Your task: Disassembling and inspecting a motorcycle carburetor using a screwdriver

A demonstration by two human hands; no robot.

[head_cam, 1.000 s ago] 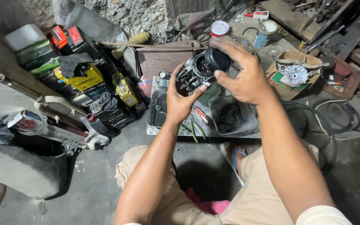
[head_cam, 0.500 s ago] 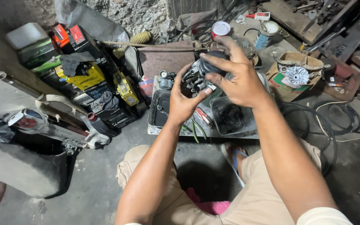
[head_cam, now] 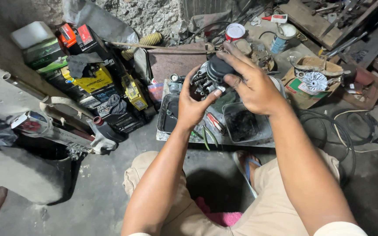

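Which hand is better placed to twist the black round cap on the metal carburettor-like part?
Probably the right hand: its fingers already wrap the black round cap, while the left hand cradles the metal part from below.

Greasy black-capped carburetor (head_cam: 210,76), held above tray

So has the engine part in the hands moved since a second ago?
Yes. The engine part has shifted a little left and down, away from the red-lidded can, with both hands on it.
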